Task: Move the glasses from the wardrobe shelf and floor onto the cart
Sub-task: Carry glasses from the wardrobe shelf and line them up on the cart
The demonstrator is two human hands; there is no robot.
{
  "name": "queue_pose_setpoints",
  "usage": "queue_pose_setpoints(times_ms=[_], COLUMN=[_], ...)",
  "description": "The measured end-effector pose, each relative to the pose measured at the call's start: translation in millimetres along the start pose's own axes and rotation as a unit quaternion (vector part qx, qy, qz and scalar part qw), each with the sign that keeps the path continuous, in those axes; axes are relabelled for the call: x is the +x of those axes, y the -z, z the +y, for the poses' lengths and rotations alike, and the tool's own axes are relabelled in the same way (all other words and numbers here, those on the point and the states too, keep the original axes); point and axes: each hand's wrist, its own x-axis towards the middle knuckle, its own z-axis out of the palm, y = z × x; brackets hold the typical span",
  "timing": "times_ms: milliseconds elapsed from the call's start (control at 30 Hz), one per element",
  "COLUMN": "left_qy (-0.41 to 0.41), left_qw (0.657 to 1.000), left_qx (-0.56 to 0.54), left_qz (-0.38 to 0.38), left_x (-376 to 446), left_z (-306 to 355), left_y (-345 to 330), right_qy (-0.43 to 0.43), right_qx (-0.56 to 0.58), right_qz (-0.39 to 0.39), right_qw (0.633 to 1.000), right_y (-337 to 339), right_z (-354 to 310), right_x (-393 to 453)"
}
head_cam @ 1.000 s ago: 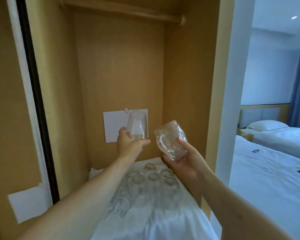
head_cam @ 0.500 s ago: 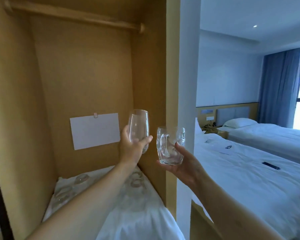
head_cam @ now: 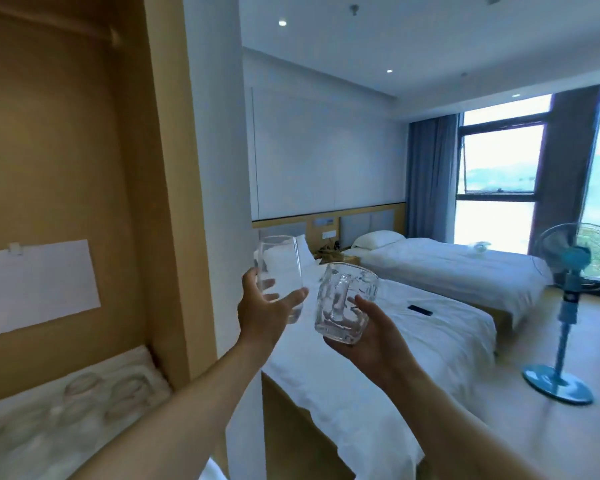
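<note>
My left hand [head_cam: 262, 315] grips a tall clear tumbler [head_cam: 280, 268] held upright at chest height. Just to its right, my right hand [head_cam: 368, 336] holds a clear dimpled mug with a handle [head_cam: 343, 303] from below and behind. Both glasses hang in the air in front of the white wall edge and the nearer bed. Several more upturned glasses [head_cam: 84, 396] lie blurred on a white cloth on the wardrobe shelf [head_cam: 25, 441] at the lower left. No cart is in view.
The wooden wardrobe side panel [head_cam: 167, 202] and a white wall end [head_cam: 215, 168] stand at centre left. Two white beds [head_cam: 413, 341] fill the room to the right, a dark phone [head_cam: 420, 310] on the nearer one. A blue standing fan [head_cam: 568, 299] is by the window.
The view has swung right, away from the wardrobe toward the bedroom. Both hands have carried their glasses right with it, out past the wardrobe's side panel.
</note>
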Motion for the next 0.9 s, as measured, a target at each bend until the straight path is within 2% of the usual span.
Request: queue_pose_setpoints(times_ms=[400,500,700,900], left_qy=[0.031,0.034,0.03,0.046], left_qw=[0.988,0.98,0.959,0.927], left_qx=[-0.045,-0.046,-0.057,-0.085], left_qz=[-0.143,-0.189,-0.275,-0.362], left_x=[-19.9,-25.9,-26.5,-20.1], left_z=[0.8,-2.2,-18.9,-44.4], left_y=[-202.3,-243.4,-313.3,-384.5], right_qy=[0.094,0.122,0.171,0.192], right_qx=[-0.058,-0.071,-0.06,-0.069], right_qz=[0.173,0.184,0.227,0.322], right_qw=[0.979,0.973,0.957,0.924], right_y=[125.8,146.9,201.6,253.3], right_z=[-106.8,-129.0,-153.7,-156.6], right_x=[-68.2,-82.7,-98.5,-105.7])
